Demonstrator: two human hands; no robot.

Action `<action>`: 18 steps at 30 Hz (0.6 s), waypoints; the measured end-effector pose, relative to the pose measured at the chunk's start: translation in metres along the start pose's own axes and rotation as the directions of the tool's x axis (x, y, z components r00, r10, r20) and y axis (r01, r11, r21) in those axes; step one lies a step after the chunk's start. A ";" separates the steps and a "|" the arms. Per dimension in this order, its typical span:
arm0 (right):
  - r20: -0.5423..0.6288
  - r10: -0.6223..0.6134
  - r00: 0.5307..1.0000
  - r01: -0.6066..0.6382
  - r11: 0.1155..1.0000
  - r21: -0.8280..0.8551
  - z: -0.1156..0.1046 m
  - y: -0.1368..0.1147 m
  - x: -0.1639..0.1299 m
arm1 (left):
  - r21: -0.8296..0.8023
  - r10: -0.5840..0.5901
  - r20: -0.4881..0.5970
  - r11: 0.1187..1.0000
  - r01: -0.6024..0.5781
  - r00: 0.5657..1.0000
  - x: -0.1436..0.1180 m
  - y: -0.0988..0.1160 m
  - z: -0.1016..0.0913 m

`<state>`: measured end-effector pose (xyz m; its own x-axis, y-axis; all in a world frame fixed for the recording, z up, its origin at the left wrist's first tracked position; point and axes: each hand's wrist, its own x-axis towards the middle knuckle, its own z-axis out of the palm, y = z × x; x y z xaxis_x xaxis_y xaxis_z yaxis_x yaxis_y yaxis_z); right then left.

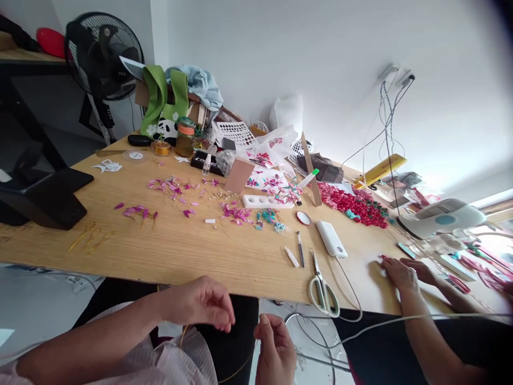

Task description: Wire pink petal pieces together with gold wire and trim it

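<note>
My left hand (206, 305) is over my lap at the table's front edge, its fingers curled together. A thin yellow thread (183, 338) hangs from beneath it onto my clothes. Beside it, lower and to the right, my right hand (276, 347) pinches thumb against forefinger. A fine strand runs across my lap up toward this hand; the piece between the fingertips is too thin to see clearly. Looped golden threads (91, 235) lie on the table at left. Pink-purple petals (138, 212) and more petal pieces (236, 212) are spread over the tabletop.
White-handled scissors (324, 291), a pen (300, 249) and a white power bank (331, 239) with a cable lie at right. Another person's hands (403, 272) rest on the table further right. Red flower pieces (352, 206), a jar (185, 138) and a fan (105, 56) stand behind.
</note>
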<state>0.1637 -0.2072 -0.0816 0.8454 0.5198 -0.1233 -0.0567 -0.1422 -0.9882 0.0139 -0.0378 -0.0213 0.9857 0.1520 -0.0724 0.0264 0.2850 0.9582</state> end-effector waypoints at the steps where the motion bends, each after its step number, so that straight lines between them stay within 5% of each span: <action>1: -0.007 0.001 1.000 -0.001 1.000 -0.008 -0.002 0.002 0.002 | 0.120 -0.036 0.074 0.992 0.026 0.997 -0.005 -0.005 0.001; 5: -0.017 -0.037 0.999 0.036 0.998 -0.053 0.003 -0.002 0.005 | 0.406 -0.019 0.104 0.913 -0.025 0.994 -0.014 -0.042 0.015; 9: -0.057 -0.115 0.992 0.105 0.982 -0.154 0.009 -0.008 0.005 | 0.728 0.088 0.028 0.681 -0.081 0.996 -0.008 -0.086 0.032; 15: -0.070 -0.175 0.982 0.148 0.946 -0.289 0.017 -0.009 0.009 | 0.920 0.087 0.088 0.374 -0.115 0.992 0.011 -0.144 0.039; 18: -0.046 -0.208 0.977 0.183 0.931 -0.317 0.023 -0.012 0.009 | 0.917 0.085 0.128 0.369 -0.150 0.988 0.025 -0.157 0.038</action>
<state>0.1596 -0.1813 -0.0726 0.8624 0.4984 0.0891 0.2701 -0.3041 -0.9136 0.0404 -0.1144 -0.1634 0.9975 0.0536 0.0455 0.0141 -0.7859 0.6181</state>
